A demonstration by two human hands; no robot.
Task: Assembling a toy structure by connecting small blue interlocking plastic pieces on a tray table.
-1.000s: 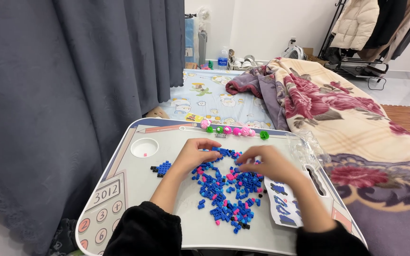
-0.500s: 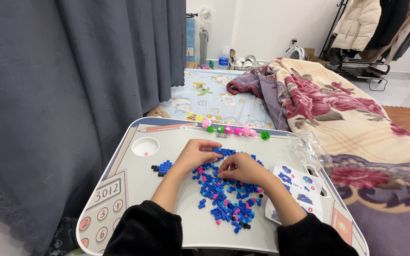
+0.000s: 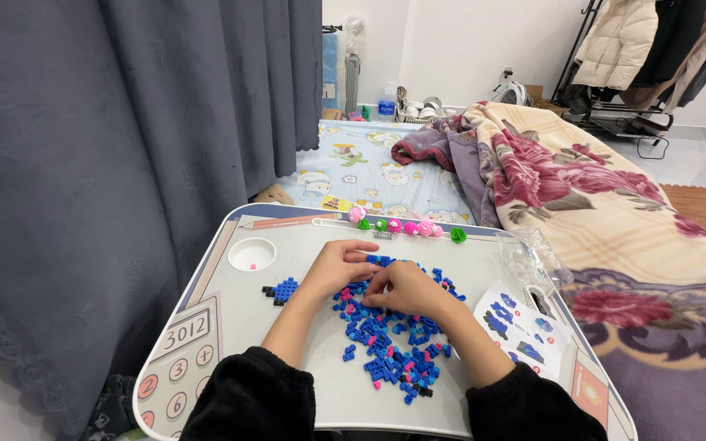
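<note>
My left hand (image 3: pixel 338 263) and my right hand (image 3: pixel 403 286) meet over a pile of small blue bricks (image 3: pixel 390 343) mixed with a few pink and black ones on a white lap tray (image 3: pixel 239 314). The fingertips of both hands pinch together at the top of the pile, around a small piece I cannot make out. A small built blue and black block piece (image 3: pixel 283 289) lies left of my left wrist. An instruction sheet (image 3: pixel 520 327) with blue pictures lies to the right of my right forearm.
A row of pink and green round pieces (image 3: pixel 406 226) lines the tray's far edge. A round cup recess (image 3: pixel 252 254) holds one pink bit. A clear plastic bag (image 3: pixel 533 261) lies at the right. A grey curtain hangs left; a floral blanket lies right.
My right hand has moved left from the instruction sheet onto the brick pile and now meets my left hand. The sheet is uncovered. My left hand has hardly shifted.
</note>
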